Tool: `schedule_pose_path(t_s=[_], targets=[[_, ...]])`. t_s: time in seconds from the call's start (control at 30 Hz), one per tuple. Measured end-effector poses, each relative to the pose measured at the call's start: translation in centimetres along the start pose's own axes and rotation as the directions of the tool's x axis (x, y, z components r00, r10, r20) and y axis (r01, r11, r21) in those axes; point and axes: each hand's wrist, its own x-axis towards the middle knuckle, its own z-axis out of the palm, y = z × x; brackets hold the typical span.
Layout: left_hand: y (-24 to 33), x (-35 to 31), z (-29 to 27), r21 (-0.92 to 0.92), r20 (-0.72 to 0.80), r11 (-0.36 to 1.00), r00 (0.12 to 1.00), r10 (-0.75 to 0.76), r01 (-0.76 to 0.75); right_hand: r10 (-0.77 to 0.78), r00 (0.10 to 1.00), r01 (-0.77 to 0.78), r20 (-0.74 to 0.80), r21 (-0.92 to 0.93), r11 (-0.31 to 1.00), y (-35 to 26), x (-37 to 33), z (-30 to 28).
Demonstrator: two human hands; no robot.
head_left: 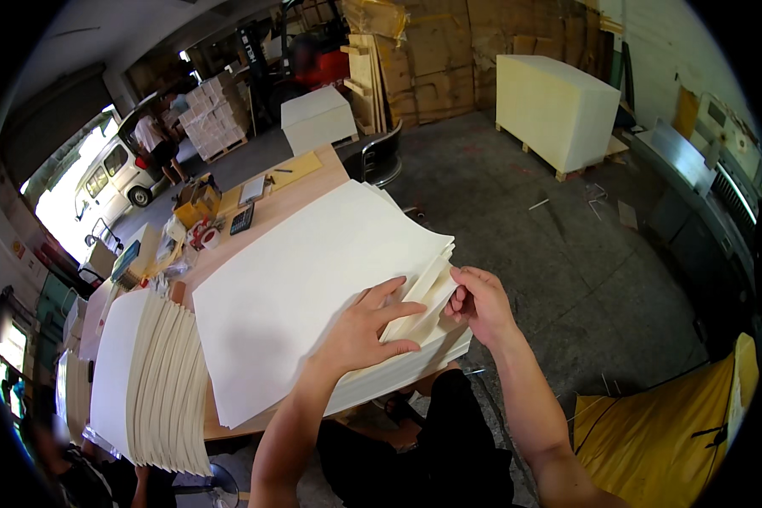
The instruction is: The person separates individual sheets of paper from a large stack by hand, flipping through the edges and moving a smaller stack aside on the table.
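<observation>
One flat paper stack [313, 279], one wavy stack [157, 372] on a worktop [334, 172].
Left grip [360, 332] lies open on the flat one, right grip [484, 306] pinches its edge; some fingers are hidden.

1. A silver van [114, 173] stands by the bright doorway [63, 190] on the left.
2. A person [154, 140] in a light top and dark shorts is at the back of the van.
3. Near them is a tall pile of pale packs [216, 110] on a wooden pallet [227, 151].
4. A red forklift [330, 63] is far back, next to some wooden boards [366, 85].
5. A black chair [381, 159] is by the far end of the counter [324, 169].
6. On the counter are a dark calculator [242, 219], a roll of tape [210, 240] and a yellow box [199, 201].
7. A big white block [554, 106] is up on wood, near tall brown cardboard [440, 80].
8. A yellow cloth [660, 423] is at the bottom right.
</observation>
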Motion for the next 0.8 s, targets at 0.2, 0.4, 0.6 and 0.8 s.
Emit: schedule_pose_path(t_s=[0.2,0.4,0.6,0.8], targets=[[-0.9,0.0,0.1,-0.071,0.035,0.996,0.998,-0.043,0.045,-0.02,1.0,0.021,0.021,-0.027,0.999,0.1,-0.1,0.0],[-1.0,0.0,-0.1,-0.084,0.061,0.996,0.998,-0.019,0.024,-0.061,0.998,0.064,0.03,-0.096,0.993,0.0,-0.5,-0.8],[-1.1,0.0,0.8,-0.131,-0.11,0.991,0.994,-0.03,0.016,-0.453,0.887,0.352,0.092,-0.769,0.534,1.9,0.0,-0.7],[-1.3,-0.1,0.4,-0.012,-0.019,1.0,0.999,0.028,-0.029,-0.018,1.0,0.018,0.001,-0.046,0.999,-0.2,-0.1,0.2]])
